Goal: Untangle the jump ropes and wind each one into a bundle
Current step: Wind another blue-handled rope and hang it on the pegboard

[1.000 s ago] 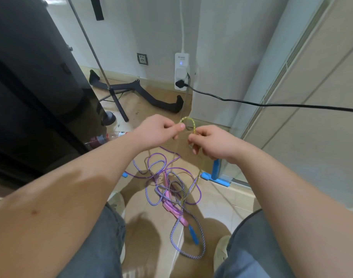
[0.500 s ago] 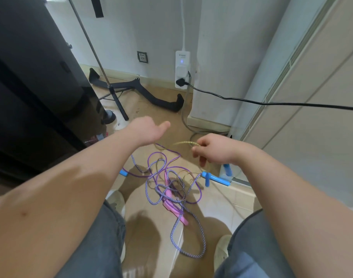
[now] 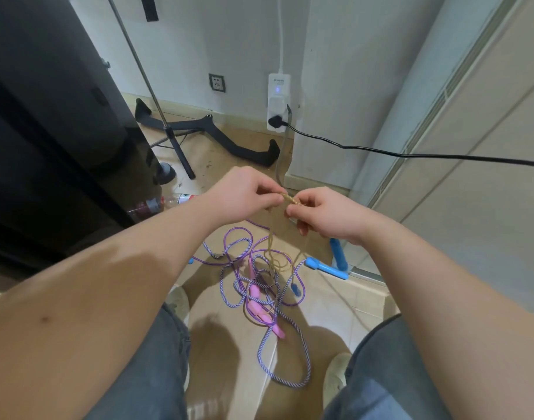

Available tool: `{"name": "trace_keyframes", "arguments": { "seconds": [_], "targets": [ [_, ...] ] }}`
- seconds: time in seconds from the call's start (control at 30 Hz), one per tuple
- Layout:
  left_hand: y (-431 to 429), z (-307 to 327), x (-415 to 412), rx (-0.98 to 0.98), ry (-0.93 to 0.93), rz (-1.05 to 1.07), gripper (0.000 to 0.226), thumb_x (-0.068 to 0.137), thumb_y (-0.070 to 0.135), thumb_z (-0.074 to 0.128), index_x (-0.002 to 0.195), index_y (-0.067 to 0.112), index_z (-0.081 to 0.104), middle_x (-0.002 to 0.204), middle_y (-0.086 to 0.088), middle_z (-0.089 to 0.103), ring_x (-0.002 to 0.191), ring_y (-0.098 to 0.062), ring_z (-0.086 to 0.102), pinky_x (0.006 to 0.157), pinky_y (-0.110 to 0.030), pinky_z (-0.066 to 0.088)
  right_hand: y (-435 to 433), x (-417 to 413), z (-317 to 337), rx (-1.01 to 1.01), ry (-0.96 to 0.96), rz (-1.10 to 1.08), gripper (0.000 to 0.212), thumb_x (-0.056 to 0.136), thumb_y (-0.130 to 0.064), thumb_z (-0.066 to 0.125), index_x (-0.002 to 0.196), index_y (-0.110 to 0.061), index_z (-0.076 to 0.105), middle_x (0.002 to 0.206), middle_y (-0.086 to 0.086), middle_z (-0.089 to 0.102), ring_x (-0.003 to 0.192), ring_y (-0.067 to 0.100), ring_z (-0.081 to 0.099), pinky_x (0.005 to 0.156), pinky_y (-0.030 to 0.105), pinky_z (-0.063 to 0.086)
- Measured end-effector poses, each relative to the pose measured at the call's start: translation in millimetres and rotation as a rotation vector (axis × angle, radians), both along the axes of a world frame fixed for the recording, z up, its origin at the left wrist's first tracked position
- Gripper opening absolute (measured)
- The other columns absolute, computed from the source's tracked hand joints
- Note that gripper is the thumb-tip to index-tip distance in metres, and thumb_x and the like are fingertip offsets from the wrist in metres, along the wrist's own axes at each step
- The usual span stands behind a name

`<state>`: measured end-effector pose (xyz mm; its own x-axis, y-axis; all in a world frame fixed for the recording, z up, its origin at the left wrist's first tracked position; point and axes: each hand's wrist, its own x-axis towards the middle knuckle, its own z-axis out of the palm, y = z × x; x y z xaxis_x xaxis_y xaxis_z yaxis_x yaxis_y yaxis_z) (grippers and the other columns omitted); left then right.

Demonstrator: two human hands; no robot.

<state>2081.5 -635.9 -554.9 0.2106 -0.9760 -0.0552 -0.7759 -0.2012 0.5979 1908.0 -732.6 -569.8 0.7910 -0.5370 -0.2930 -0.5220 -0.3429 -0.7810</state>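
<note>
- Two bare hands meet in the air above and beyond the pink handles (image 3: 255, 294), close together, both on one thin yellow rope (image 3: 290, 199).
- The left hand (image 3: 244, 195) has a narrow grip: thumb and forefinger pinch the yellow rope, and the other fingers curl under.
- The right hand (image 3: 323, 213) also has a narrow grip, pinching the same rope just to the right of the left hand's pinch. Only a short stretch of rope shows between the two.
- Below the hands the yellow rope hangs in slack strands and ends in loose loops on the floor (image 3: 217, 334), just beyond the pink handles.
- The pink handles lie on the floor between the person's shoes, in the thick of the tangle.
- A purple-and-white striped rope (image 3: 302, 353) winds around the pink handles and throws one long loop on their near side, toward the person.
- A plain purple rope (image 3: 238, 237) curls in rings beyond and to the left of the pink handles, crossing the striped one.
- A small dark blue handle (image 3: 295, 288) lies just right of the pink handles.
- Two light blue handles (image 3: 323, 266) lie farther right and beyond, near the foot of a door frame.
- Well beyond the pink handles, a white power strip (image 3: 278, 101) hangs on the wall, and a black cable (image 3: 381, 151) runs off from it to the right.
- Beyond and left of the pink handles are a black stand (image 3: 168, 131) and a plastic bottle (image 3: 165, 203) lying on its side.
</note>
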Motion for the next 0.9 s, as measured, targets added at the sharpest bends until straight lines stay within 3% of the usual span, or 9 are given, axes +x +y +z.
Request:
{"name": "trace_keyframes", "arguments": {
  "seconds": [0.1,0.2,0.3,0.4,0.53,0.63,0.77,0.83,0.9],
  "targets": [
    [-2,-1,1,-0.053,0.079,0.115,0.017,0.092,0.032,0.068,0.106,0.032,0.077,0.078,0.015,0.074,0.062,0.017,0.057,0.064,-0.003,0.041,-1,-2,-4,-0.037,0.108,0.039,0.021,0.099,-0.035,0.056,0.088,-0.021,0.066,0.066,-0.007,0.071,0.046,0.005,0.045,0.055,0.026,0.039],
    [-3,2,3,-0.174,0.144,0.333,0.016,0.095,0.028,0.062,0.099,0.029,0.077,0.079,0.011,0.075,0.076,0.001,0.069,0.075,-0.015,0.050,-2,-8,-9,-0.102,0.367,0.143,0.021,0.099,-0.033,0.055,0.088,-0.020,0.067,0.077,-0.005,0.076,0.051,0.008,0.052,0.049,0.022,0.041],
    [-5,4,12,-0.230,0.300,0.580,0.020,0.098,0.025,0.054,0.102,0.025,0.074,0.080,0.008,0.074,0.069,-0.005,0.069,0.062,-0.019,0.048,-2,-15,-14,-0.053,0.603,0.208,0.021,0.098,-0.030,0.051,0.090,-0.019,0.067,0.091,0.001,0.078,0.065,0.021,0.054,0.050,0.024,0.041],
    [-3,0,23,-0.180,0.238,0.691,0.021,0.094,0.028,0.051,0.100,0.029,0.071,0.086,0.010,0.073,0.083,-0.013,0.072,0.078,-0.027,0.056,1,-17,-13,-0.009,0.676,0.223,0.022,0.099,-0.027,0.048,0.094,-0.016,0.067,0.096,0.003,0.077,0.068,0.020,0.054,0.051,0.023,0.038],
    [0,-7,21,0.050,0.047,0.452,0.062,0.088,0.015,0.053,0.146,0.034,0.042,0.134,0.005,0.054,0.106,-0.022,0.062,0.082,-0.034,0.056,3,-12,-10,0.020,0.478,0.166,0.023,0.099,-0.025,0.047,0.089,-0.015,0.066,0.081,0.000,0.075,0.064,0.018,0.053,0.049,0.024,0.038],
    [2,-8,5,0.117,0.055,0.130,0.067,0.089,0.012,0.057,0.147,0.040,0.039,0.146,0.009,0.048,0.122,-0.014,0.054,0.087,-0.027,0.050,4,-7,-6,0.094,0.296,0.104,0.024,0.101,-0.025,0.047,0.086,-0.014,0.063,0.076,0.002,0.072,0.058,0.016,0.048,0.048,0.026,0.036],
    [2,-13,-14,0.161,0.185,-0.150,0.055,0.090,0.007,0.059,0.138,0.034,0.053,0.133,0.011,0.061,0.123,-0.005,0.055,0.102,-0.028,0.047,8,-3,-3,0.077,0.212,0.143,0.027,0.103,-0.029,0.047,0.085,-0.017,0.063,0.075,0.001,0.071,0.057,0.014,0.049,0.049,0.026,0.038],
    [1,-13,-19,0.188,0.259,-0.195,0.037,0.095,0.012,0.057,0.128,0.030,0.061,0.114,0.007,0.072,0.109,-0.007,0.065,0.099,-0.027,0.049,7,-3,-2,0.117,0.149,0.127,0.030,0.104,-0.032,0.047,0.084,-0.017,0.063,0.074,0.002,0.070,0.054,0.010,0.048,0.047,0.024,0.039],
    [0,-11,-18,0.197,0.157,-0.174,0.026,0.098,0.023,0.055,0.120,0.032,0.065,0.098,0.005,0.075,0.095,-0.012,0.067,0.088,-0.027,0.051,5,-3,-3,0.137,0.110,0.089,0.030,0.103,-0.034,0.050,0.082,-0.017,0.064,0.074,0.000,0.070,0.052,0.008,0.047,0.048,0.023,0.040]
  ]
}}
